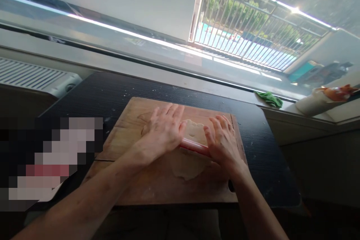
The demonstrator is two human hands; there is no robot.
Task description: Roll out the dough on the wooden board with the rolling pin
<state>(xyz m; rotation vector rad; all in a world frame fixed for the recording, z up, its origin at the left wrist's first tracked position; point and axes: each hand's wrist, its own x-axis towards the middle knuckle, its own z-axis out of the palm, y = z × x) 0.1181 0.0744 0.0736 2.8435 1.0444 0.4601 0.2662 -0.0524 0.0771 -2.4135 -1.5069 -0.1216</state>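
A thin red rolling pin (196, 146) lies across flattened pale dough (188, 170) on a wooden cutting board (137, 191). My left hand (166, 127) is over the pin's left part, palm down, fingers stretched forward. Over its right end lies my right hand (223, 140), fingers extended and spread, not wrapped round it. Both palms hide the pin's ends; only its middle shows. The dough has an uneven edge and reaches out on the far and near sides of the pin.
The board rests on a dark table (258, 150) with white specks. Behind it run a windowsill with a green cloth (269, 99) and a pale pot (312, 102). A white radiator (36, 77) stands at left. The lower left area is pixelated.
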